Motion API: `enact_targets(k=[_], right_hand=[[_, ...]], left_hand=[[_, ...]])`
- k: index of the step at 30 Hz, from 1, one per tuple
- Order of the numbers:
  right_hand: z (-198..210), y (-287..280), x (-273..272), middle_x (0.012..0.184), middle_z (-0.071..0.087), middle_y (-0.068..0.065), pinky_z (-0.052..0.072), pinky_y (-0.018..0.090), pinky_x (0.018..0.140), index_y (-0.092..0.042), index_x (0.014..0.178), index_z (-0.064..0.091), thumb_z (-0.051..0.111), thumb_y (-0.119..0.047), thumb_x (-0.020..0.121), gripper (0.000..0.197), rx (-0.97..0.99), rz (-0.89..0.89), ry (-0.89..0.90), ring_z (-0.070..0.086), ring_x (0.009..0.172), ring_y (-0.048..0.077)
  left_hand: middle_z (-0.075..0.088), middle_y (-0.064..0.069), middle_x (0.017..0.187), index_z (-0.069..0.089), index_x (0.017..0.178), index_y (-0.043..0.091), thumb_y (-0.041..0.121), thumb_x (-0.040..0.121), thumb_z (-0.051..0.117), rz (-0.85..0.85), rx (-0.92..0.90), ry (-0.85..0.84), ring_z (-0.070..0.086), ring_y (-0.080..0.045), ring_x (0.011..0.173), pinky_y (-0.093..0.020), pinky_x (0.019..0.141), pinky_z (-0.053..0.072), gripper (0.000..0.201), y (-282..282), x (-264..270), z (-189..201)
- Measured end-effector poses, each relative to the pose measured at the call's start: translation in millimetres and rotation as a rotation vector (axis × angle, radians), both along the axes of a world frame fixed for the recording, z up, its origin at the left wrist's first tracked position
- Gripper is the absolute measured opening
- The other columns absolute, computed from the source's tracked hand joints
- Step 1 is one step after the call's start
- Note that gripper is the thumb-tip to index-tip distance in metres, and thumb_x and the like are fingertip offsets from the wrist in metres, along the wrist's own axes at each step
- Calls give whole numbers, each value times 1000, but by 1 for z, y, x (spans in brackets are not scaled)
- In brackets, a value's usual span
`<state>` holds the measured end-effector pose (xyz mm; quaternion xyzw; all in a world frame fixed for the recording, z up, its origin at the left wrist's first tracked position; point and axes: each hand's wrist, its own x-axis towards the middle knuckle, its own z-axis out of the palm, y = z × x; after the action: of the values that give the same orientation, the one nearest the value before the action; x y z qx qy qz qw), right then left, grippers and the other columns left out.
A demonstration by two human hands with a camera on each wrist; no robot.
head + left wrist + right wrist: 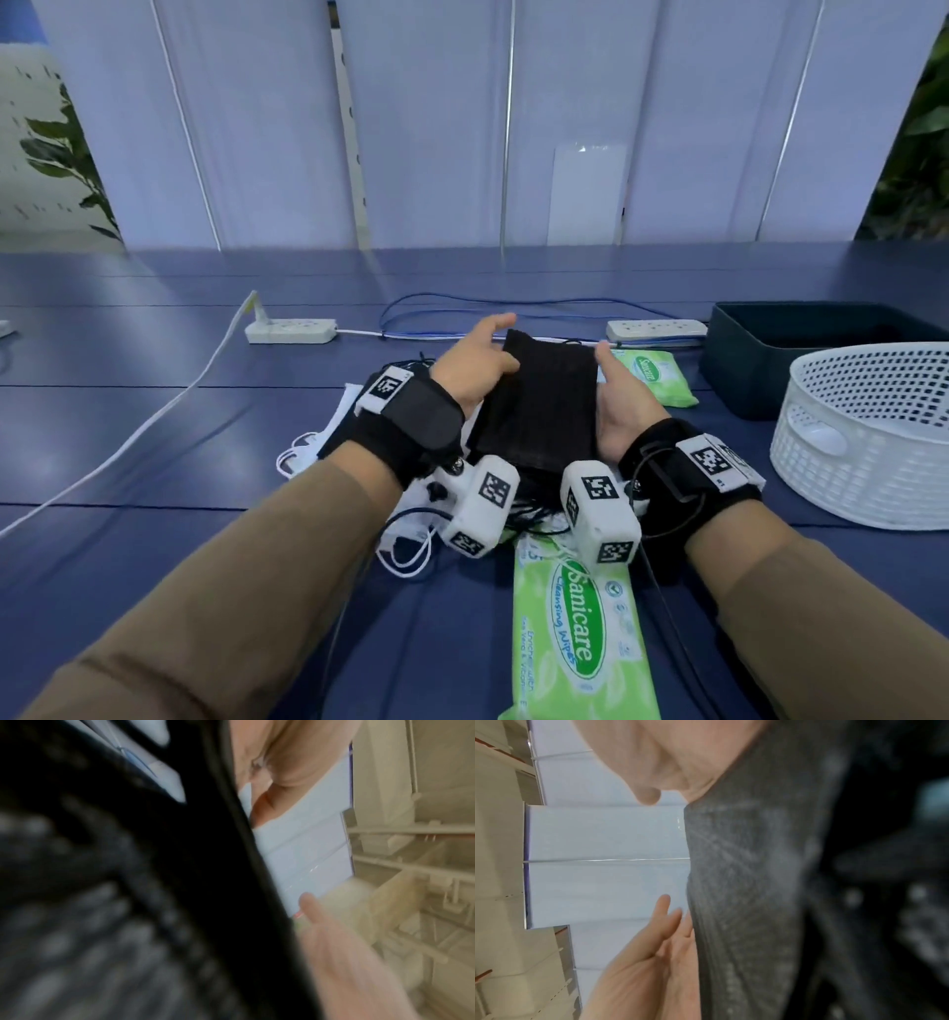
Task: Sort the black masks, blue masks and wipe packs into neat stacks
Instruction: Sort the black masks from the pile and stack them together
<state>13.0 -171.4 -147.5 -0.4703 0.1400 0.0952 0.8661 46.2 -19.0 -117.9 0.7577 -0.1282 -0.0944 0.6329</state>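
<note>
A stack of black masks (pixel 539 406) is squeezed between my two hands above the middle of the blue table (pixel 154 462). My left hand (pixel 480 362) presses its left edge with straight fingers, the thumb lying on the top mask. My right hand (pixel 619 406) lies flat against the right edge, fingers straight. In the wrist views the black masks (pixel 128 882) (pixel 757 902) fill the frame beside each palm. One green wipe pack (pixel 575 632) lies near me and another wipe pack (pixel 652 377) lies behind my right hand. Light masks with white ear loops (pixel 318 442) are piled under my left wrist.
A white mesh basket (pixel 868 431) and a dark bin (pixel 821 354) stand at the right. Two power strips (pixel 290 331) (pixel 657 329) with cables run along the back. A white cable (pixel 154 416) crosses the left side. Black ear loops (pixel 534 509) dangle beneath the stack.
</note>
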Motion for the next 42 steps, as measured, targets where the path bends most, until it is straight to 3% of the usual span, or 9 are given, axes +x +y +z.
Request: enact_targets(k=[4,8,12,18,26,31,36,39,42], right_hand=[[-2,6,2,99,67,19,55,45,69,3,119,59,49,-5,93,29,-195,-37,49,65,81,33],[-7,2,7,89,66,18,56,38,48,2,118,58,50,-2,92,28,-244,-26,66,64,74,30],[-9,1,10,63,69,13,54,37,41,0,103,62,50,-3,93,16,-268,-30,60,67,51,26],[-6,3,6,59,69,12,54,41,56,-1,99,61,51,-3,92,12,-292,-27,51,66,65,30],[-1,3,1,56,68,10,54,36,49,-2,93,60,51,-5,93,10,-333,-6,66,63,67,29],[-1,3,0,54,67,11,53,33,41,-1,88,60,51,-5,93,12,-334,-6,73,65,53,26],[0,3,-1,58,68,12,50,39,57,0,88,60,51,-4,93,11,-335,-5,69,61,69,29],[0,4,-2,78,65,16,49,40,60,0,89,60,52,-4,93,10,-331,-4,75,61,71,29],[0,4,-1,85,63,17,50,42,63,1,92,60,52,-3,92,9,-328,-7,76,61,73,30]], left_hand=[[58,-2,107,54,121,21,13,96,47,-21,209,-26,53,-12,91,-30,81,41,27,41,14,19],[58,-4,102,59,103,19,14,94,51,174,480,30,54,-15,80,-27,69,44,13,94,39,14],[63,-15,113,63,114,3,22,90,61,221,866,101,55,-24,88,-32,74,49,31,124,50,1],[63,-18,94,64,102,-5,37,84,67,128,1193,86,53,-21,68,-25,54,40,45,116,44,-4],[66,-9,82,63,101,6,11,83,69,147,742,128,65,-16,62,-18,51,50,20,121,55,-3],[64,-19,115,59,107,8,-3,80,68,199,667,-101,60,-34,107,-40,99,45,31,137,65,-9],[59,-13,106,57,110,5,5,85,64,221,865,-178,56,-26,105,-28,87,39,26,137,63,-16],[57,-10,91,54,87,10,7,86,63,268,807,-175,53,-23,90,-28,76,37,10,138,69,-20],[49,-4,65,47,65,15,7,84,66,335,693,-193,47,-20,72,-26,60,34,29,137,70,-18]])
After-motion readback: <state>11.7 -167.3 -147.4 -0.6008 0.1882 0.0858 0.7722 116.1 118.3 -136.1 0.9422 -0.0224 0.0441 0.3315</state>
